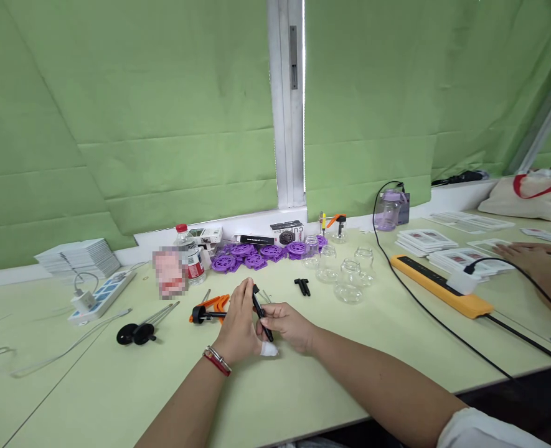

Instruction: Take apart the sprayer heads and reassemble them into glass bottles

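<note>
My right hand (288, 323) pinches a slim black rod-shaped part (266, 325) between thumb and fingers. The part stands tilted, its top leaning left. My left hand (238, 323) is closed around its left side, fingers pointing up and the white-wrapped thumb low beside its bottom end; part of that grip is hidden. Just left of my left hand lies a black round-capped piece (201, 314) with a shaft, among orange handles (219, 303). Two short black T-shaped pieces (302, 287) rest beyond my right hand.
Clear glass jars (348, 283) stand right of centre, with purple plastic discs (251, 254) behind. Black discs with metal rods (143, 333) lie left. A yellow power strip (441, 286) and black cable (424, 305) cross the right side, near another person's hand (527, 256).
</note>
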`<state>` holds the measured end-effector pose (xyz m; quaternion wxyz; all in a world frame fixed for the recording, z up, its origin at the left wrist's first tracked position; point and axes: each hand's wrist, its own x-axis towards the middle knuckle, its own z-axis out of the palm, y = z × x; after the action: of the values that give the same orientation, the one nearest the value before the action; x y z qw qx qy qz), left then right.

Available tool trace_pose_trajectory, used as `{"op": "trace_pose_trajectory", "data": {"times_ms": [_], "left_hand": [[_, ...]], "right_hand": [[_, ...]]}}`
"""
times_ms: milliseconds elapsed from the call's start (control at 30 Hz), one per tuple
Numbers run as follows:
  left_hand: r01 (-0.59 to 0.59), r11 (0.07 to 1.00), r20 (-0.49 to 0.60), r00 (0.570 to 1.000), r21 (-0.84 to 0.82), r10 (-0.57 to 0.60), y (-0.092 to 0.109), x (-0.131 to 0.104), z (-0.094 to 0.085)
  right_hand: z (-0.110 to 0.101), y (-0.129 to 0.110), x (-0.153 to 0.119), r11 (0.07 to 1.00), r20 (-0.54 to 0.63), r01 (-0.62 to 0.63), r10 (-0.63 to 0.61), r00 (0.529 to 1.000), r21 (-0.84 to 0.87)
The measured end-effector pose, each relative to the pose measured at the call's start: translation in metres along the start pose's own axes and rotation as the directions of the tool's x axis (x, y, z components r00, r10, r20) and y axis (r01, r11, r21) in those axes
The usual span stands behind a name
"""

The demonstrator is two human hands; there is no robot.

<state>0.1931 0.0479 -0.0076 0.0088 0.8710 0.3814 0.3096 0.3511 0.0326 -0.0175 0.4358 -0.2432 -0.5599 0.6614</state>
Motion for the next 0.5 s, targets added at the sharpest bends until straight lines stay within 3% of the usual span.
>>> {"op": "trace_pose_trajectory", "data": {"times_ms": [267,500], "left_hand": [[-0.036,0.995,-0.109,0.993,0.098,0.047,0.0080,0.0029,-0.0036],[-0.037,0.997,-0.090,0.995,0.070,0.043,0.0093,0.0016,-0.0034]], "right_hand": [[-0.0036,-0.0013,-0.0004,1.000,0.062,0.007,-0.008,0.998,0.026],[-0.0086,0.0069,0.0025,0.995,0.063,-0.026,0.020,0.998,0.096]]}}
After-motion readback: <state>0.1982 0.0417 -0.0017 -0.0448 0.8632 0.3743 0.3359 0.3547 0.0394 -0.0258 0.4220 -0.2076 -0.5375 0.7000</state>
